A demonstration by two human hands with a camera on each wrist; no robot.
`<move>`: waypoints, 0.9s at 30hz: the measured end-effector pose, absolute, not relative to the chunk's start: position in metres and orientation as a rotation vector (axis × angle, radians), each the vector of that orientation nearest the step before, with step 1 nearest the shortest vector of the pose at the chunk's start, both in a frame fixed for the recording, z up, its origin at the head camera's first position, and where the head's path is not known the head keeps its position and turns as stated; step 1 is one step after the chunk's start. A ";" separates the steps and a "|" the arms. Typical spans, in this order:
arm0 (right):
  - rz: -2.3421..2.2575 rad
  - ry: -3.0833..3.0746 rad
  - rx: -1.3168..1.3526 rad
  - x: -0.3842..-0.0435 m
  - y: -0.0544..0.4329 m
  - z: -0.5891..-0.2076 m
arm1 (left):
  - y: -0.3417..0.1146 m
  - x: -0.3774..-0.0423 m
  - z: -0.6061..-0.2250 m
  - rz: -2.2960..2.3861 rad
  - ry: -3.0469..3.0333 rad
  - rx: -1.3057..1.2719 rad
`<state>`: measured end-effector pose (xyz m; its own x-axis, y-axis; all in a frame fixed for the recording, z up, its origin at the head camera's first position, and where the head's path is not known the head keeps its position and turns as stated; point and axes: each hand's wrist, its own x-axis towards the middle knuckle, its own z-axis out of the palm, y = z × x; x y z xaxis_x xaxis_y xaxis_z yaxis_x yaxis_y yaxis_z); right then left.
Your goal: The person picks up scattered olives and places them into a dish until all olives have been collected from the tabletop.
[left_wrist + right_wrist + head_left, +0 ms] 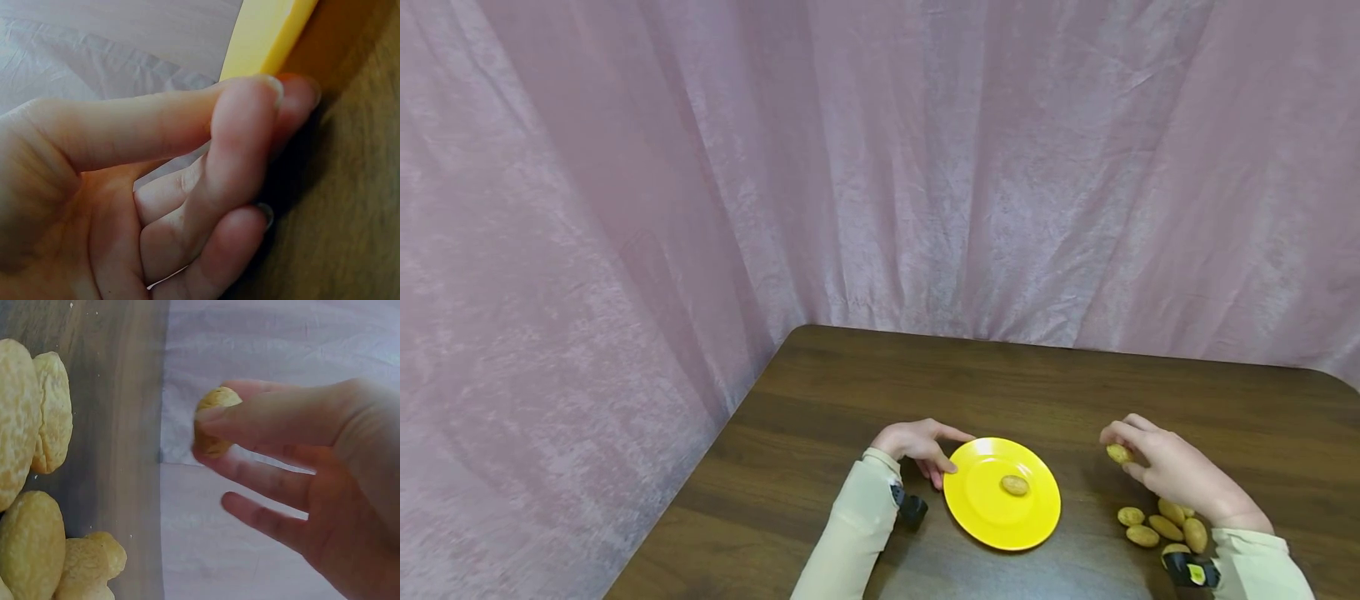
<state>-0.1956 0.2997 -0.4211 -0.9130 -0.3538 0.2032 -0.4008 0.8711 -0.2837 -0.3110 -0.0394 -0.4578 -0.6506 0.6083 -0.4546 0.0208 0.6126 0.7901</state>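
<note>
The right hand (1180,471) is raised above the table and pinches a small yellow-brown potato (1118,453) between thumb and fingers. In the right wrist view the same potato (215,425) sits at the fingertips, while the other fingers stay extended. At the plate's left edge, the left hand (921,446) grips the rim of a round yellow plate (970,521), thumb at the top of the rim. The left wrist view has only part of the plate (262,37), beyond the fingers. One potato (1015,485) lies on the plate, right of its middle.
Several more potatoes (1165,527) lie in a loose group on the brown wooden table (925,375), below the right hand and near its wrist camera (1189,571). A pink curtain (910,167) hangs behind the table and along its left side.
</note>
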 end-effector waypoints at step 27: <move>0.358 -2.671 0.622 -0.201 0.261 -0.425 | -0.039 -0.310 -0.456 1.010 2.100 0.483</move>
